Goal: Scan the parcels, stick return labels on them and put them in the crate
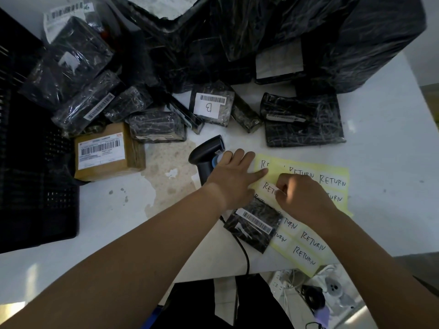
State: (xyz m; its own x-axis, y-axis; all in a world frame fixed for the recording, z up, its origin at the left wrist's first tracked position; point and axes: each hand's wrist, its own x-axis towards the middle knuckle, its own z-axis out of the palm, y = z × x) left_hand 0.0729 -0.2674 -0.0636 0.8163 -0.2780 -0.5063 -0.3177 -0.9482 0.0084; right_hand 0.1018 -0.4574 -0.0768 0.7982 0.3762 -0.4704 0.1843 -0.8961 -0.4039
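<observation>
Step in hand: peeling a return label. The left hand (234, 173) lies flat, fingers straight and spread, pressing down the near-left corner of the sheet (332, 172) of handwritten RETURN labels. The right hand (303, 198) is curled, its fingers closed in what looks like a pinch on the edge of a label (269, 188) in the second row; the pinch itself is partly hidden by the knuckles. The parcel (253, 224) that probably takes this label lies barcode up on the sheet's near-left edge, just beside both wrists.

Next move, as judged: lift the label clear while the left hand keeps the sheet from rising, then press it on the parcel's wrapping without covering the barcode, and carry the parcel to the crate (35, 186) at the desk's left edge.

Surroundings: the scanner (206, 155) lies on the desk (380, 150) touching the left hand, its cable (244, 252) running under the parcel toward the person. A brown box (107, 153) and a heap (147, 110) of black-wrapped parcels lie beyond. The scanner and brown box sit between the hands and the crate.
</observation>
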